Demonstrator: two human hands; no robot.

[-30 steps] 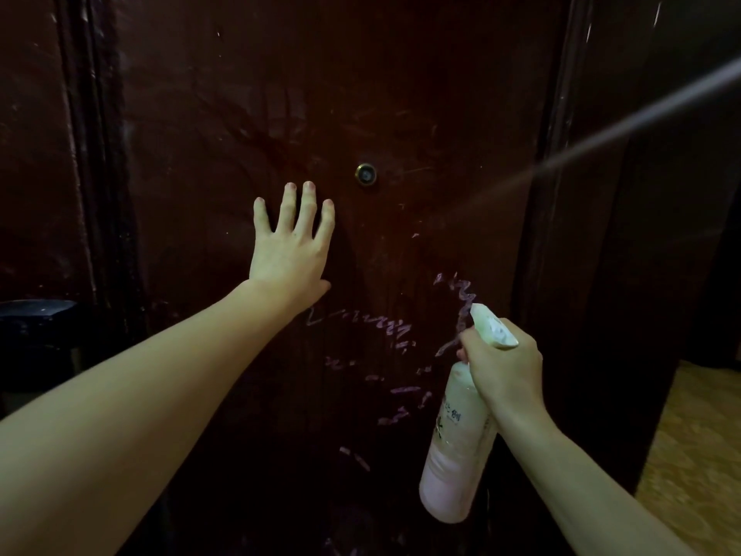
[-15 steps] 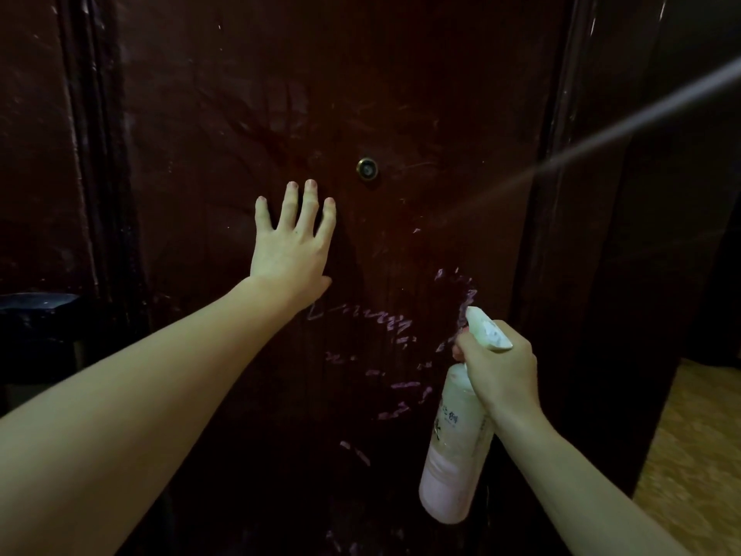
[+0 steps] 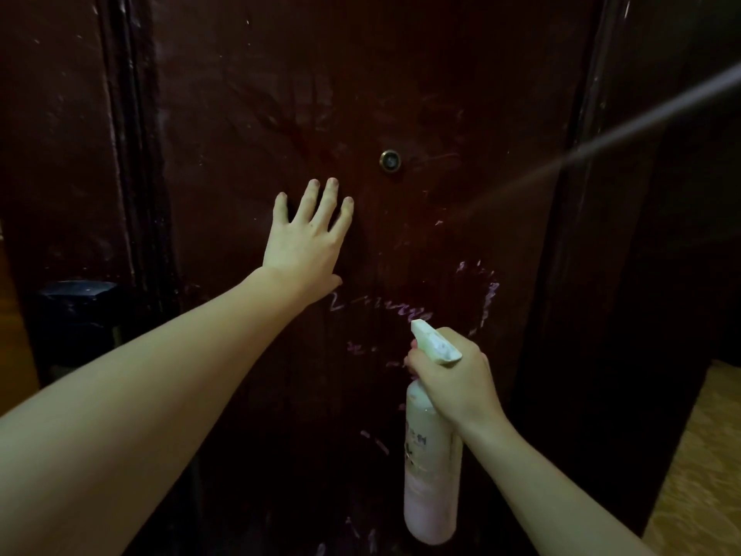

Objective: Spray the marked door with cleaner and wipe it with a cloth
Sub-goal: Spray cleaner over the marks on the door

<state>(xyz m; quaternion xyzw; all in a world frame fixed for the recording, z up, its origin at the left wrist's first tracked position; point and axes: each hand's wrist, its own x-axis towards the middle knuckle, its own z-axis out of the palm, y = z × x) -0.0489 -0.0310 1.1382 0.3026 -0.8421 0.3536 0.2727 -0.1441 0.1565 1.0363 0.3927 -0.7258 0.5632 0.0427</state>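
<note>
Where the right hand (image 3: 453, 379) wraps the neck of the spray bottle (image 3: 431, 467), its fingers curl round the front and are hidden behind the trigger head; whether a finger presses the trigger cannot be told. Grip firm on bottle; nozzle (image 3: 419, 327) points at the door (image 3: 441, 94), bottle body hanging below the fist, pale pink, label print too dim to read. Left hand (image 3: 306, 242) grasps nothing: palm flat against door, fingers straight and spread. Pale scribbled marks (image 3: 401, 311) lie on the panel between the two hands and run down behind the bottle, partly covered by it. Peephole (image 3: 390, 160) above, right of left fingertips. Dark frame either side; a dark object (image 3: 76, 292) at left edge, unidentifiable. Blurred grey streak (image 3: 641, 110) crosses upper right. Patterned floor (image 3: 697, 455) lower right, cut off.
</note>
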